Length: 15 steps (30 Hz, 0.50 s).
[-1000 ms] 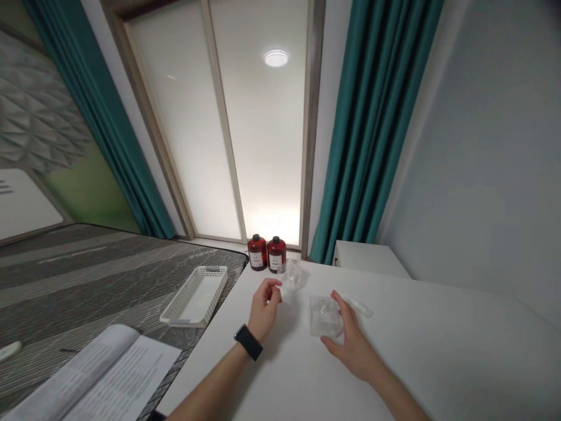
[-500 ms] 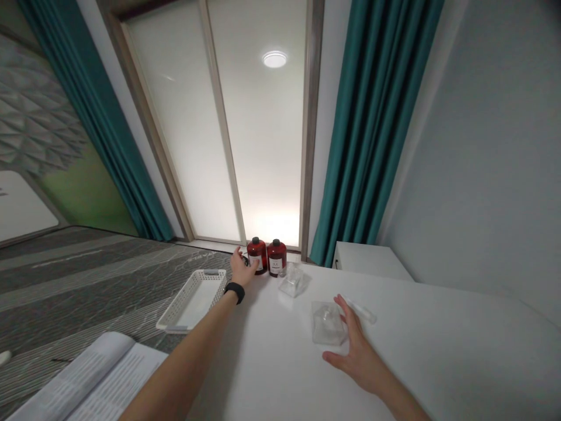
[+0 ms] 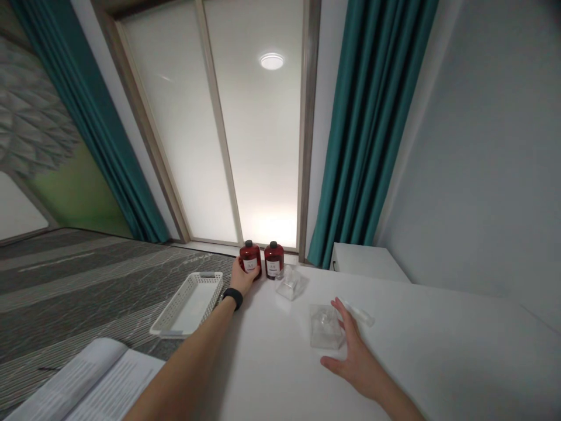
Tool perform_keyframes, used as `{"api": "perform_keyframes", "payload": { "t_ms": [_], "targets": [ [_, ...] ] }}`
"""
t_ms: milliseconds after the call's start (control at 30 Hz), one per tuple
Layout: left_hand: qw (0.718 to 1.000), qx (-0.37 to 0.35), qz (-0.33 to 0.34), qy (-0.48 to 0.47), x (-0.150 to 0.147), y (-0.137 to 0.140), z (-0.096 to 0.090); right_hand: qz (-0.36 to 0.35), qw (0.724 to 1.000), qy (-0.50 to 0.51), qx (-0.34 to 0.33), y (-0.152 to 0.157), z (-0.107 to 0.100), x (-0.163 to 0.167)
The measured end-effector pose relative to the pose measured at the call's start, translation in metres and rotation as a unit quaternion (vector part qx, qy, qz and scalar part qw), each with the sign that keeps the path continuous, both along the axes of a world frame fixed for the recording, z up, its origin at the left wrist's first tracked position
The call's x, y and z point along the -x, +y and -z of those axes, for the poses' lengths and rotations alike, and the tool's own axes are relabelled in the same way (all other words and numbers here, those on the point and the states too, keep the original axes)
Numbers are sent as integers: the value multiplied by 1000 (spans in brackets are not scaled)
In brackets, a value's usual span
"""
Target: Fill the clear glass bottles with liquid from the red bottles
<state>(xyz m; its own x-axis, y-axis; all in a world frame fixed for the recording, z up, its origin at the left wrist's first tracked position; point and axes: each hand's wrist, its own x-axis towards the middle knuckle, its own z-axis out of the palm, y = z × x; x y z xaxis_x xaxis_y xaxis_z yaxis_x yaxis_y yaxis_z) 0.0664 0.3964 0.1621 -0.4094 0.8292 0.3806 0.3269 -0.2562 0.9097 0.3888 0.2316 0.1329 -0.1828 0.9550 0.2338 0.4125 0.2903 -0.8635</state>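
Two dark red bottles with black tops and white labels stand at the far end of the white table (image 3: 280, 368). My left hand (image 3: 242, 279), a black band on its wrist, is wrapped round the lower part of the left bottle (image 3: 250, 252); its fingertips behind are hidden. The right bottle (image 3: 274, 257) stands a little apart from it. My right hand (image 3: 354, 356) holds nothing, thumb and fingers spread beside a clear plastic packet (image 3: 325, 328) whose contents I cannot make out. Another clear packet (image 3: 291, 284) lies just before the right bottle.
A slim, clear plastic piece (image 3: 360, 313) lies beyond my right hand. Left of the table are a white perforated basket (image 3: 189, 305) and an open book (image 3: 114, 383). A white cabinet (image 3: 368, 260) stands behind the table, near the teal curtain (image 3: 372, 128).
My left hand has closed round the left bottle, which now stands slightly further left, with a wider gap to the right bottle. My right hand stays spread in nearly the same place.
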Motion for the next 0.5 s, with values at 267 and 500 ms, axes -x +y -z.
{"api": "perform_keyframes", "payload": {
  "t_ms": [267, 500],
  "targets": [
    [999, -36, -25, -20, -14, -64, -35, 43, 989, -60, -127, 1, -4, -9],
    [974, -55, 208, -72, -84, -135, -76, 122, 931, -52, -339, -6, -35, -2]
  ]
}}
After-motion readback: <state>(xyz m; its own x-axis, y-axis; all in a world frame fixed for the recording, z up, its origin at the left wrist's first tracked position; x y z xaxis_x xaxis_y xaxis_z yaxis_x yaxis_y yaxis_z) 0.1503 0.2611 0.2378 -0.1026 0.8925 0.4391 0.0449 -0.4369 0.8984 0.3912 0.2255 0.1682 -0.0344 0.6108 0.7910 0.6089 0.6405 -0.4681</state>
